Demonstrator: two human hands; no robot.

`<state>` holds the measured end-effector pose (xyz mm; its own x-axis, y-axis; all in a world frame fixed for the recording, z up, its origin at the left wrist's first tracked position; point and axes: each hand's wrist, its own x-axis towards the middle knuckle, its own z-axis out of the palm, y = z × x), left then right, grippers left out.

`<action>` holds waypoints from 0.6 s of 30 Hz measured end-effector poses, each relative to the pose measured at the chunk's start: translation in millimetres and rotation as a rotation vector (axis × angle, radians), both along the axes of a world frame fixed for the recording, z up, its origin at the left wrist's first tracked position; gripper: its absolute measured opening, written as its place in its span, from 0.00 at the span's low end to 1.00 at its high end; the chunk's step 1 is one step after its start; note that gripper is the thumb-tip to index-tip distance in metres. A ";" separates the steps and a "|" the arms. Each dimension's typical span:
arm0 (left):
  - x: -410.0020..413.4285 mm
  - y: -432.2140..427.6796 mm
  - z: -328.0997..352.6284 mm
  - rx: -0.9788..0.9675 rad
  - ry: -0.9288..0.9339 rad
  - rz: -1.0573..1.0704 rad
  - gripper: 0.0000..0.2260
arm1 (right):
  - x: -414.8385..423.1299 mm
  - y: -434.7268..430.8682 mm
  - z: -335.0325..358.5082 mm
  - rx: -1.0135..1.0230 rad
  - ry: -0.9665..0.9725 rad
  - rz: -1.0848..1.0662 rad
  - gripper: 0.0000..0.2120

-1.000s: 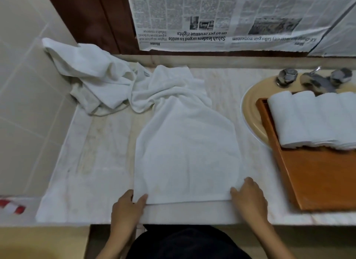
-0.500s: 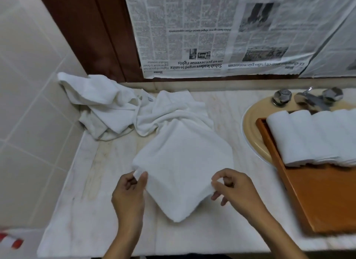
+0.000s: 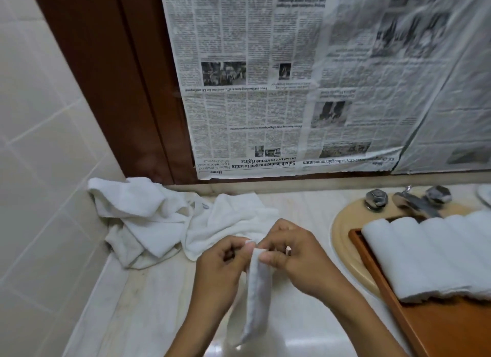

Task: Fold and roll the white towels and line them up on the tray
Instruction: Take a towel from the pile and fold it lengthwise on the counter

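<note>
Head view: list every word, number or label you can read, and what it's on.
"Sabah leaders urged to unite on 40 pct revenue rights": upside-down headline on the newspaper hung above the counter.
"Home": section word near it, same page.
"gain momentum": end of the next headline; the rest is blurred.
Body columns, captions: too small to read.
Tag on the crumpled towel: too small to read.

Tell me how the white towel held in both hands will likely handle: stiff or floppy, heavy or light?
Probably floppy: the towel hangs limp below the left hand and right hand, which pinch its top edge. Likely light, since a pinch alone carries it. Its textured cloth probably resists slipping.
</note>
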<state>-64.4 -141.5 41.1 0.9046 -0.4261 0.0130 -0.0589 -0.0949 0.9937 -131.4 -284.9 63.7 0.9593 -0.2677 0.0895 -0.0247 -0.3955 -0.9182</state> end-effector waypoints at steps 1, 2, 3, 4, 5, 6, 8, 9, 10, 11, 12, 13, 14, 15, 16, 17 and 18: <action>0.2 1.8 0.7 0.000 -0.008 -0.011 0.05 | -0.1 1.5 -1.2 0.000 -0.017 -0.029 0.18; -0.7 3.6 1.2 0.005 -0.005 -0.022 0.06 | -1.2 3.6 -3.2 -0.008 -0.033 -0.056 0.18; -1.8 5.9 0.4 0.013 0.004 -0.030 0.07 | -2.6 5.8 -5.5 -0.021 -0.044 -0.080 0.17; -3.7 8.8 -0.5 0.021 0.017 -0.034 0.07 | -4.4 8.7 -8.5 -0.026 -0.058 -0.098 0.14; -5.6 11.4 -1.9 0.022 0.028 -0.038 0.07 | -6.3 12.1 -11.4 -0.019 -0.076 -0.118 0.12; -8.3 14.3 -3.6 0.023 0.049 -0.043 0.08 | -8.7 16.5 -15.4 -0.001 -0.090 -0.135 0.11; -13.9 19.1 -6.3 0.033 0.088 -0.059 0.09 | -13.6 25.6 -21.8 0.070 -0.098 -0.159 0.08; -16.7 21.1 -8.3 0.043 0.103 -0.070 0.09 | -15.6 29.1 -24.6 0.115 -0.091 -0.166 0.07; -19.2 22.8 -10.2 0.057 0.119 -0.078 0.10 | -17.0 31.8 -27.3 0.155 -0.080 -0.172 0.05; -21.4 24.6 -12.6 0.068 0.133 -0.082 0.10 | -18.0 33.9 -29.6 0.187 -0.066 -0.179 0.05; -23.5 26.2 -14.1 0.077 0.144 -0.082 0.10 | -18.9 35.4 -31.5 0.208 -0.053 -0.190 0.05; -25.9 28.4 -15.7 0.080 0.154 -0.079 0.11 | -19.7 37.2 -32.8 0.220 -0.042 -0.200 0.05; -27.9 30.0 -16.6 0.079 0.163 -0.074 0.11 | -20.3 38.7 -34.2 0.225 -0.035 -0.208 0.05; -30.0 31.3 -17.5 0.077 0.169 -0.069 0.11 | -20.8 40.2 -35.9 0.228 -0.029 -0.212 0.05; -31.6 32.7 -17.6 0.076 0.175 -0.066 0.12 | -21.0 41.8 -37.7 0.231 -0.023 -0.217 0.04; -32.8 33.7 -17.7 0.076 0.181 -0.065 0.13 | -21.7 42.7 -39.5 0.231 -0.016 -0.222 0.04; -33.4 34.4 -18.3 0.078 0.191 -0.066 0.13 | -22.0 43.5 -41.7 0.232 -0.006 -0.225 0.04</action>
